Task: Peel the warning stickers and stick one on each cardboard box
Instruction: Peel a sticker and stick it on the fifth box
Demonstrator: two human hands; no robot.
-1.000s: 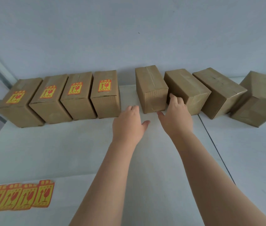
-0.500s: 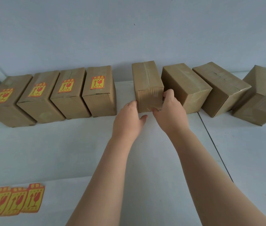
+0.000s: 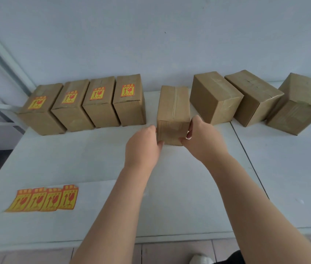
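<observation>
A plain cardboard box [image 3: 173,109] sits forward of the row in the middle of the white table. My left hand [image 3: 143,145] grips its near left corner and my right hand [image 3: 201,138] grips its near right corner. Left of it stand several boxes [image 3: 97,103] against the wall, each with a yellow and red warning sticker [image 3: 128,90] on top. To the right stand three boxes [image 3: 215,98] with bare tops. A strip of several warning stickers [image 3: 46,199] lies on the table at the near left.
The white table [image 3: 93,159] meets a second white table [image 3: 288,168] at a seam on the right. The wall runs close behind the boxes. The table's front edge and floor tiles [image 3: 169,250] show at the bottom.
Both hands reached forward and closed on the middle box's near corners. The box has come toward me, out of the row.
</observation>
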